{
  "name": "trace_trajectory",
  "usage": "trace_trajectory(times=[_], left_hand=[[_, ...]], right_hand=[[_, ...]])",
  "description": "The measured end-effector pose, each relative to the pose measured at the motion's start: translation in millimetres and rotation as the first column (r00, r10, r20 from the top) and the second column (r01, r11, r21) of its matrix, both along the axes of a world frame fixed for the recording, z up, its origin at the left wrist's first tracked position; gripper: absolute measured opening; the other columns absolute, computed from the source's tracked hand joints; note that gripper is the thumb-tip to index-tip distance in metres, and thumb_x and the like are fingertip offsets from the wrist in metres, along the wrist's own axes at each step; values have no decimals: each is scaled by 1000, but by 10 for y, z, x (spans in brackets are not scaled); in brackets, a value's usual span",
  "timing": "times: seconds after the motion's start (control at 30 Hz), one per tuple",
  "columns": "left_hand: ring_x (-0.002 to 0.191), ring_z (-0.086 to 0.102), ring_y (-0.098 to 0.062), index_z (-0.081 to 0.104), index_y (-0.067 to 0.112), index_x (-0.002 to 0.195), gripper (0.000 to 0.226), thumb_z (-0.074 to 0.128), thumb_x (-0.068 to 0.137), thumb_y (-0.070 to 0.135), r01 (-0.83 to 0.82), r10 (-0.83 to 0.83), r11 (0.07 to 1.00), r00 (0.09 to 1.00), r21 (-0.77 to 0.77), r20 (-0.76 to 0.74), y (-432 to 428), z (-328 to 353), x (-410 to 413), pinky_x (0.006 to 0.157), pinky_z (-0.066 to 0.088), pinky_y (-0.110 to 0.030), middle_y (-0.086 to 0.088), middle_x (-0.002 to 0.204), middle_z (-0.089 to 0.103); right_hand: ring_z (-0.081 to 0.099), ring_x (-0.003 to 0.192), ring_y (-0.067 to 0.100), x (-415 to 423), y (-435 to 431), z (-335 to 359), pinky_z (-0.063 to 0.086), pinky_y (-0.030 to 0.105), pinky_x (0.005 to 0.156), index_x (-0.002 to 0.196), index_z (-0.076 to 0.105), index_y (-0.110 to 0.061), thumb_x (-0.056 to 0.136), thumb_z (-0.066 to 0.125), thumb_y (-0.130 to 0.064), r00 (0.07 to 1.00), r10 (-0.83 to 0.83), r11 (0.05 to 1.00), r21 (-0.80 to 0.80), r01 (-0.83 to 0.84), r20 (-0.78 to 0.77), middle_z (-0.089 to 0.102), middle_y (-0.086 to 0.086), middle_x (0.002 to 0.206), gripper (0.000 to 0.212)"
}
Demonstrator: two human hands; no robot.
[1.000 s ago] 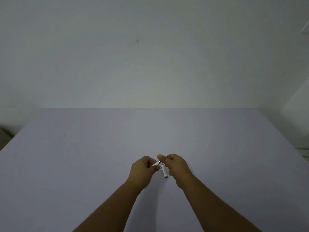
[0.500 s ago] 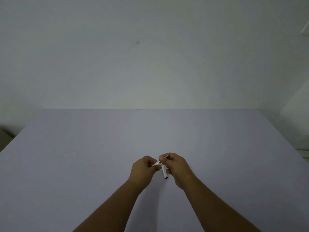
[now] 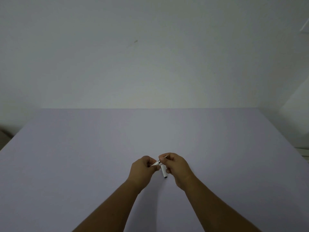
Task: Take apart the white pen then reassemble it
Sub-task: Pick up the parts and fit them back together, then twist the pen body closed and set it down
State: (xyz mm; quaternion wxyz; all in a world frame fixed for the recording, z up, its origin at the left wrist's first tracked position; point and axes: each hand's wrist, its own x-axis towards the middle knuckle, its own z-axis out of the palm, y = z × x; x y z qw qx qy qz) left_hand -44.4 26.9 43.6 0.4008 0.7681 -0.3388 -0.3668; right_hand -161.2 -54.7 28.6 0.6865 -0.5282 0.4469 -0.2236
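Note:
Both hands meet above the near middle of the lilac table [image 3: 83, 164], working on the white pen. My left hand [image 3: 143, 169] pinches a slim white pen part [image 3: 156, 163] that points up and right. My right hand [image 3: 177, 168] grips the other end of that part near a thin tip [image 3: 164, 156] at its fingertips. A short white barrel piece [image 3: 163, 171] with a dark end hangs down from under the right hand's fingers. How the parts join is hidden by the fingers.
A plain pale wall [image 3: 150, 56] rises behind the table's far edge. At the right edge stands a white piece of furniture [image 3: 297, 114]. A dark object [image 3: 5, 136] shows at the far left, beside the table.
The right hand's fingers have shifted slightly along the pen, and a thin tip now shows at its fingertips. Both hands stay in the same spot.

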Motion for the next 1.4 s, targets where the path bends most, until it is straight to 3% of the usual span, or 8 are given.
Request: trace_trajectory(times=[0.17, 0.3, 0.5, 0.73, 0.83, 0.97, 1.1, 1.4], left_hand=[[63, 51, -10, 64, 18, 76, 9, 70, 81, 20, -18, 18, 1000, 1000, -17, -4, -3, 15, -26, 58, 41, -20, 4, 69, 60], [64, 53, -12, 64, 16, 77, 9, 72, 80, 20, -63, 61, 998, 996, -20, -64, -16, 31, -18, 60, 42, -22, 3, 70, 61], [66, 57, -11, 64, 20, 74, 9, 72, 79, 20, -104, 102, 994, 993, -33, -65, -38, -12, -38, 60, 44, -21, 3, 71, 64], [56, 48, -13, 67, 13, 93, 15, 71, 79, 14, -66, 89, 995, 909, 69, -407, -49, -28, 47, 54, 43, -23, -5, 71, 62], [55, 51, -14, 67, 11, 93, 14, 71, 79, 12, -74, 109, 993, 883, 93, -457, -33, -73, 96, 53, 45, -22, -8, 71, 64], [67, 67, -15, 66, 11, 97, 10, 64, 87, 12, -98, 135, 991, 827, 96, -546, 12, -189, 158, 61, 56, -24, -6, 86, 76], [72, 65, -15, 68, 14, 101, 17, 53, 94, 16, -93, 139, 990, 805, 109, -577, 44, -285, 202, 60, 55, -23, -6, 97, 70], [64, 54, -11, 69, 15, 98, 28, 43, 98, 23, -147, 212, 977, 742, 155, -636, 60, -370, 266, 53, 49, -18, -4, 84, 63]], right_hand=[[45, 54, 12, 56, -15, 36, 43, 25, 56, 71, 67, -16, 80, 68, -38, 995, -16, 1000, -15, 15, -94, 59, 0, 68, 24], [49, 60, 14, 45, -3, 63, 44, 26, 56, 72, 71, -23, 82, 67, -33, 999, 7, 1000, -22, -7, -33, 65, -1, 71, 15], [45, 50, 10, 70, -43, 97, 44, 25, 58, 72, 70, -17, 82, 68, -29, 998, -34, 999, -20, 33, -52, 60, -15, 48, 16], [52, 63, 10, 131, -141, 120, 44, 26, 62, 79, 71, -21, 80, 69, -34, 993, 22, 999, -42, -27, -113, 69, -4, 76, 14], [53, 67, 8, 137, -215, 40, 44, 25, 63, 80, 67, -25, 82, 64, -43, 985, 15, 996, -89, -30, -173, 68, -6, 82, 18], [57, 74, 12, 118, -289, -259, 46, 25, 64, 84, 62, -19, 87, 58, -33, 861, -11, 944, -289, -159, -508, 65, 0, 88, 15], [63, 88, 25, 170, -239, -535, 50, 33, 74, 93, 62, -11, 89, 53, -32, 657, 11, 869, -318, -380, -754, 68, 10, 97, 23], [62, 95, 29, 268, -158, -707, 48, 31, 75, 101, 55, -8, 90, 51, -22, 640, -54, 821, -399, -408, -766, 65, 13, 105, 18]])
